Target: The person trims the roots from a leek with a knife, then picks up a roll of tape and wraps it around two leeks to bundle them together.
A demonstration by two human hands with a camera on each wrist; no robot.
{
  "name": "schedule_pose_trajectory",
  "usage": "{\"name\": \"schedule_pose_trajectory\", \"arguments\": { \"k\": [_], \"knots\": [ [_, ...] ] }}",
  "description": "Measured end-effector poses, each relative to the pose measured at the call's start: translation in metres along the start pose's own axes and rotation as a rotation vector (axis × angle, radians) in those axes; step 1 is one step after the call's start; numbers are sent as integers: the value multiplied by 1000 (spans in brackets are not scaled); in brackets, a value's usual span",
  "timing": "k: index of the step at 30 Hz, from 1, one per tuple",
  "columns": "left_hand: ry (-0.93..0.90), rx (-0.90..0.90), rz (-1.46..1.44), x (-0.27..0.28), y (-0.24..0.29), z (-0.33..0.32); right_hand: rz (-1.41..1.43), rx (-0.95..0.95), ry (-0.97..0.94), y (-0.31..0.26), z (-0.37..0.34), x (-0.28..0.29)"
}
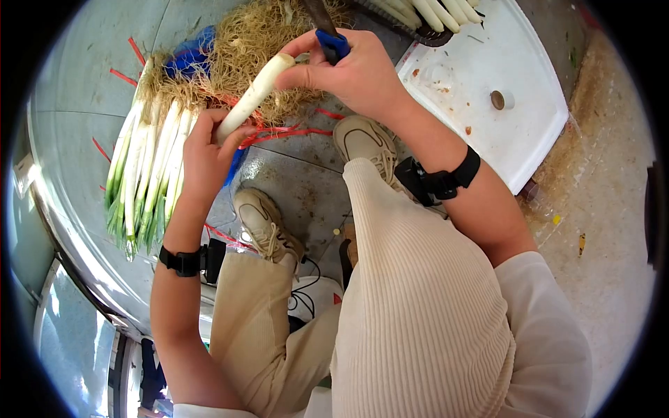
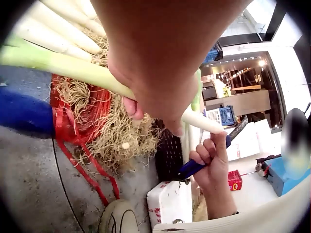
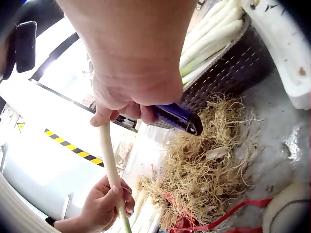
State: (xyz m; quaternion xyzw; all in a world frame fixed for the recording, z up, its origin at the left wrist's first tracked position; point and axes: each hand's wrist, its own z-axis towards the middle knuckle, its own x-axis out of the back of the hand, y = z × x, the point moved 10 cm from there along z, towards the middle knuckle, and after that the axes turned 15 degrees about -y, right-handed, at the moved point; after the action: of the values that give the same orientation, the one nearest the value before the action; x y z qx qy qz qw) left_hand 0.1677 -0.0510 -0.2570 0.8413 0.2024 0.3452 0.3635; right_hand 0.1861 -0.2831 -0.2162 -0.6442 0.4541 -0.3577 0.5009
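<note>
One white stalk (image 1: 245, 104) is stretched between the two hands. The left hand (image 1: 208, 150) grips its lower part, thumb and fingers around it; in the right wrist view that hand (image 3: 104, 204) holds the stalk (image 3: 110, 160) where it turns green. The right hand (image 1: 359, 73) pinches the cut white end between thumb and finger and also holds a blue-handled knife (image 1: 333, 46) in its curled fingers. In the left wrist view the knife's blue handle (image 2: 191, 169) sticks out below the right hand (image 2: 214, 162). Beneath the stalk lies a heap of cut roots (image 3: 204, 170).
Green-and-white stalks (image 1: 150, 160) with roots lie bundled at the left. A dark basket (image 3: 233, 68) of white stalks stands beyond the roots, near a white tray (image 1: 488, 83). Red ties (image 1: 300, 131) and two shoes (image 1: 268, 226) are on the floor.
</note>
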Motion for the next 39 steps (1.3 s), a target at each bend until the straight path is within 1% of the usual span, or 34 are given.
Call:
{"name": "schedule_pose_trajectory", "arguments": {
  "k": [2, 4, 6, 8, 9, 10, 12, 13, 14, 16, 17, 18, 20, 22, 24, 25, 26, 28, 29, 32, 33, 34, 35, 36, 37, 38, 39],
  "knots": [
    [-15, -71, 67, 0, 3, -5, 16, -14, -28, 4, -1, -3],
    [-41, -78, 81, 3, 8, -8, 30, -23, -57, 4, 0, -5],
    [-69, -84, 94, 8, 14, -13, -48, -90, -127, 4, -1, -9],
    [-133, 36, 116, 14, 8, -20, -85, -95, -123, 4, -3, -5],
    [-110, 43, 181, 22, 21, -25, -118, -106, -121, 5, -4, -2],
    [-92, 43, 176, 28, 34, -30, -128, -97, -133, 6, -8, 2],
    [-124, 180, 257, 42, 39, -42, -302, -162, -46, 17, -17, 20],
    [-103, 163, 327, 51, 33, -47, -289, -182, -37, 26, -23, 26],
    [-82, 179, 338, 61, 22, -52, -274, -202, -29, 35, -30, 34],
    [-44, 198, 509, 80, 6, -61, -408, -256, -22, 44, -46, 53],
    [-48, 264, 545, 90, -3, -64, -426, -277, -9, 47, -55, 63],
    [-34, 275, 553, 100, -14, -66, -444, -300, 5, 52, -64, 72],
    [64, 244, 609, 123, -40, -73, -571, -317, 68, 56, -84, 94],
    [60, 280, 625, 139, -74, -79, -548, -222, 158, 57, -103, 111],
    [116, 235, 751, 153, -95, -87, -640, -505, 153, 58, -126, 125],
    [88, 302, 771, 158, -110, -89, -624, -507, 179, 61, -135, 130],
    [91, 303, 767, 161, -120, -93, -628, -505, 177, 67, -143, 135],
    [166, 316, 811, 173, -135, -100, -632, -512, 251, 81, -167, 157],
    [211, 284, 828, 179, -152, -103, -755, -478, 251, 91, -177, 171],
    [258, 243, 776, 185, -180, -103, -788, -510, 288, 124, -208, 204],
    [262, 251, 744, 186, -190, -102, -834, -486, 263, 136, -215, 212],
    [260, 241, 745, 184, -190, -103, -834, -490, 272, 154, -227, 223],
    [254, 305, 774, 186, -193, -101, -901, -508, 241, 173, -235, 233],
    [251, 371, 800, 187, -197, -101, -969, -524, 207, 167, -234, 230],
    [238, 369, 817, 185, -196, -102, -961, -629, 186, 170, -240, 230],
    [243, 354, 815, 182, -193, -101, -995, -661, 181, 167, -244, 229],
    [293, 294, 833, 178, -183, -102, -975, -673, 181, 168, -247, 233]
  ]
}}
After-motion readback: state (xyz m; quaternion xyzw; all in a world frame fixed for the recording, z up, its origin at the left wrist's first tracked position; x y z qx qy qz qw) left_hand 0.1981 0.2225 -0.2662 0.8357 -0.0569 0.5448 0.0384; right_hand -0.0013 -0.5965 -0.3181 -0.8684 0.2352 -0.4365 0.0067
